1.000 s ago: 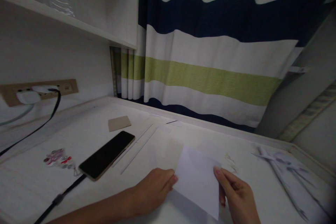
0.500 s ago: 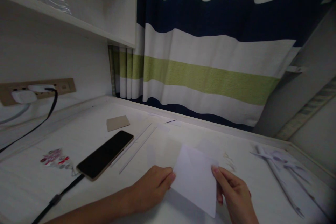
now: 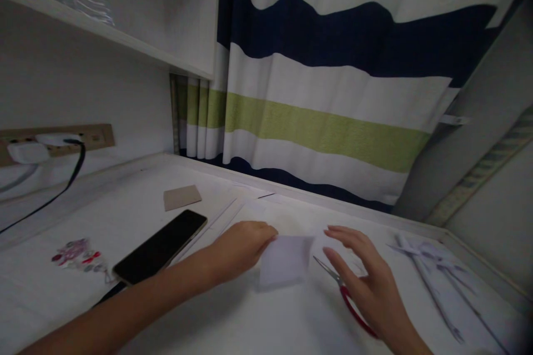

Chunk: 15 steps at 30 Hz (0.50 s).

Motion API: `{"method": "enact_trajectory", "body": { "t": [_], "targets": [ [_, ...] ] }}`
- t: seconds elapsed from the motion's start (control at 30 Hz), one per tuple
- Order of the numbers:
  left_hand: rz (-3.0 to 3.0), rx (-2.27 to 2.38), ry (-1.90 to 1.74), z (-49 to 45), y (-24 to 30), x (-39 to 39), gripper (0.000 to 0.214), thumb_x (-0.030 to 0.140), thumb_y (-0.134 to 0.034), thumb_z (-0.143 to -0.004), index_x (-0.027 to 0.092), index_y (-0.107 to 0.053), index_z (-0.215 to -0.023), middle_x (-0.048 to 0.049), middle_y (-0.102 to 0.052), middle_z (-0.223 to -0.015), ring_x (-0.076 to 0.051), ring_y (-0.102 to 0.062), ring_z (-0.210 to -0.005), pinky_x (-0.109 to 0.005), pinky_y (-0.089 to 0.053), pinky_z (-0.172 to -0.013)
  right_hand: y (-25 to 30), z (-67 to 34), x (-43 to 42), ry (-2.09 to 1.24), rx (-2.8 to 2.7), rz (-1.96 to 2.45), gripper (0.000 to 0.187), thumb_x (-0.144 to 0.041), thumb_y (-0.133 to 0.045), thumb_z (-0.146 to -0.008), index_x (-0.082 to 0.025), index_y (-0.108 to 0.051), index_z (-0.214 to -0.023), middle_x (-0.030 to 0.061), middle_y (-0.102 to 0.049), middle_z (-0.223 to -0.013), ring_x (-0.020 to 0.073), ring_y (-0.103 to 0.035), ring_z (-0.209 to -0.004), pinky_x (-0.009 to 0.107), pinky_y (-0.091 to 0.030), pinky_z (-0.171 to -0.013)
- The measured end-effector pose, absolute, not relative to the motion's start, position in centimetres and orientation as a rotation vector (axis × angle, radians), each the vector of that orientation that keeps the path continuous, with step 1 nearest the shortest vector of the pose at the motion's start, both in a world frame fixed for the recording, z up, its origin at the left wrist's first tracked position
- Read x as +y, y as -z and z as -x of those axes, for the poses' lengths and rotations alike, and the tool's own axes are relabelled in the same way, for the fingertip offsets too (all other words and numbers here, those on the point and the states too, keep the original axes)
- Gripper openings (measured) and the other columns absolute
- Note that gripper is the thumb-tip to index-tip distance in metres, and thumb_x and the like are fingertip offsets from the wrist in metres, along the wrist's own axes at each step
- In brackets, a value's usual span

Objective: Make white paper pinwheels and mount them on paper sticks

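My left hand [image 3: 245,247] is closed, with its thumb and fingers pinching the upper left corner of a small sheet of white paper [image 3: 285,259]. My right hand [image 3: 366,274] is apart from the paper, its thumb and fingers spread with nothing between them. Below that hand lies a pair of scissors [image 3: 338,278] with red handles, its blades pointing up and left towards the sheet. The palm partly covers the handles, and I cannot tell whether it touches them.
A black phone [image 3: 162,244] and a beige card [image 3: 182,197] lie at the left. Small packaged trinkets [image 3: 77,255] sit farther left. White paper strips [image 3: 433,266] are at the right. A striped curtain [image 3: 316,116] hangs behind the desk [image 3: 216,324].
My right hand has let go of the paper and opened. My left hand has moved slightly up with the sheet. The red-handled scissors have come into sight.
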<state>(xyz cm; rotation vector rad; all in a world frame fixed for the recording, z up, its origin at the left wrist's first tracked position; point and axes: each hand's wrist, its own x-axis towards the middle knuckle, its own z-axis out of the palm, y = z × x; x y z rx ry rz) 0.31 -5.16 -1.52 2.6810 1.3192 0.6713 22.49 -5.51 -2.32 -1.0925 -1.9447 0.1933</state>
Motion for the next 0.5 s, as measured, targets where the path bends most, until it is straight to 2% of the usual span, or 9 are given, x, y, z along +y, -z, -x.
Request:
{"method": "enact_trajectory", "body": {
  "t": [0.1, 0.27, 0.5],
  "targets": [
    [-2.815, 1.185, -0.594, -2.0, -0.9, -4.7, 0.017, 0.018, -0.041, -0.083, 0.016, -0.058, -0.081, -0.0038, -0.06, -0.077, -0.017, -0.055, -0.073, -0.028, -0.041, -0.07, -0.5, -21.2, -5.2, 0.014, -2.24, 0.989, 0.017, -0.022, -0.052, -0.077, -0.023, -0.058, -0.094, 0.0058, -0.057, -0.102, 0.0221, -0.048, -0.097, 0.039, -0.037, -0.083],
    [-3.052, 1.272, -0.571, -3.5, -2.7, -5.0, 0.016, 0.016, -0.037, -0.084, 0.014, -0.052, -0.08, -0.0041, -0.056, -0.077, -0.017, -0.053, -0.069, -0.029, -0.043, -0.061, -1.4, -20.2, -5.2, 0.044, -2.243, 1.127, 0.012, -0.017, -0.048, -0.077, -0.019, -0.059, -0.083, 0.0049, -0.064, -0.082, 0.0215, -0.055, -0.077, 0.039, -0.041, -0.071],
    [-3.122, 1.301, -0.676, -4.0, -2.0, -5.6, 0.014, 0.018, -0.037, -0.083, 0.015, -0.049, -0.079, -0.0034, -0.051, -0.078, -0.018, -0.048, -0.072, -0.028, -0.041, -0.053, -1.2, -21.3, -5.5, -0.009, -2.285, 1.144, 0.014, -0.019, -0.048, -0.076, -0.02, -0.06, -0.085, 0.005, -0.065, -0.081, 0.0222, -0.056, -0.076, 0.04, -0.042, -0.07]
  ]
}}
